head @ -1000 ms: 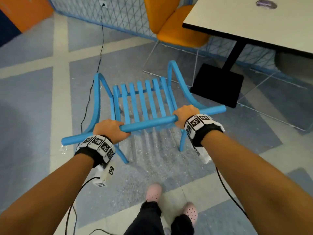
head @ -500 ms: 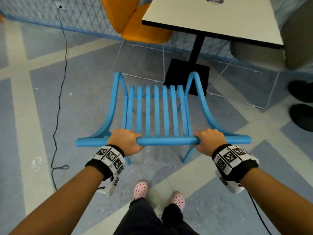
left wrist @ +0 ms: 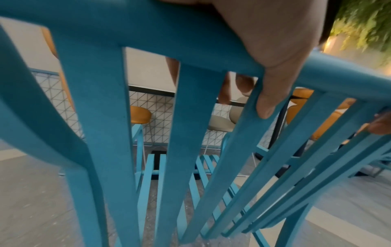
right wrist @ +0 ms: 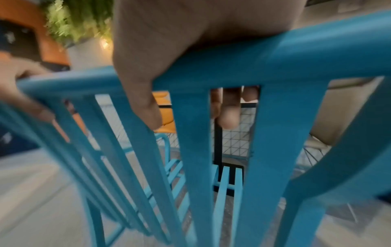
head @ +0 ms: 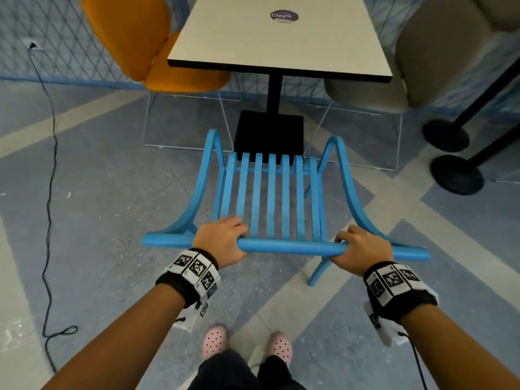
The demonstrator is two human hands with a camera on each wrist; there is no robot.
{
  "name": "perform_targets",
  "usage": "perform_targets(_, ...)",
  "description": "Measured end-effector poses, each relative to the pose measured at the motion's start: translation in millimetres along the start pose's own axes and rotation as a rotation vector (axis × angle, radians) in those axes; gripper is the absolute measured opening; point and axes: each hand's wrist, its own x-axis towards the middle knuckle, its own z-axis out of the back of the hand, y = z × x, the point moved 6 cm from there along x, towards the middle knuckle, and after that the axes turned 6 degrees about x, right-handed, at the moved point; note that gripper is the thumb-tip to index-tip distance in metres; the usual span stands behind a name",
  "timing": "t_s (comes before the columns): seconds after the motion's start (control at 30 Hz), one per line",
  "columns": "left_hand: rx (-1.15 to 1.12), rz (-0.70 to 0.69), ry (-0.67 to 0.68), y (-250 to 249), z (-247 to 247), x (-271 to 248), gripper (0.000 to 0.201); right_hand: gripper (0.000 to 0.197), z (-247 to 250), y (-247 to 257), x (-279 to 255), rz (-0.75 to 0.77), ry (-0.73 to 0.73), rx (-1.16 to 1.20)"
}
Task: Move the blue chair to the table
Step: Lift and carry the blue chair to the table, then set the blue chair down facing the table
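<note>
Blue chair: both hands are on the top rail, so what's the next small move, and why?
Probably push it straight ahead. The left hand and right hand grip the blue chair by its top rail. Its seat front is at the table base, short of the tabletop edge, between the orange chair and the beige chair.

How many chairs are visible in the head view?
3: the blue chair facing the table, an orange chair at its left, a beige chair at its right. Others may be out of frame.
</note>
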Motion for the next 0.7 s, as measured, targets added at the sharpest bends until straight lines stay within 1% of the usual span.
perform_targets(0.07,0.061,-0.023,-0.029,0.9,-1.8,-0.2,0.031,0.038,-0.4,-1.2,5.8,0.018,0.066,-0.066)
perform_targets(0.1,0.066,-0.023,-0.047,5.2,-2.9,-2.1,0.03,0.037,0.3,-1.0,7.7,0.033,0.071,-0.073)
perform_targets(0.13,0.066,0.004,-0.05,12.7,-3.6,-5.0,0.027,0.037,0.2,-0.5,8.5,0.052,0.058,-0.068)
perform_targets(0.2,0.075,0.092,-0.059,30.7,-5.4,-10.1,0.034,0.034,-1.9,-1.1,10.4,0.106,0.019,-0.053)
perform_targets(0.23,0.087,0.101,-0.067,36.3,-6.9,-11.2,0.038,0.031,-2.8,-0.3,10.6,0.133,0.011,-0.049)
perform_targets(0.33,0.088,0.048,-0.075,41.1,-12.2,-6.0,0.038,0.019,-3.3,2.7,16.2,0.219,-0.028,-0.079)
perform_targets(0.4,0.089,0.024,-0.076,44.8,-9.6,6.9,0.038,0.022,-2.3,0.0,27.6,0.217,-0.029,-0.069)
perform_targets(0.47,0.093,0.009,-0.104,51.4,-7.3,21.7,0.038,0.026,2.7,-0.3,43.5,0.216,-0.048,-0.055)
perform_targets(0.53,0.094,0.009,-0.095,59.5,-6.3,38.0,0.038,0.029,10.1,1.3,60.9,0.22,-0.054,-0.06)
perform_targets(0.7,0.104,-0.013,-0.102,86.3,-4.0,83.0,0.038,0.03,22.6,5.7,107.5,0.192,-0.059,-0.031)
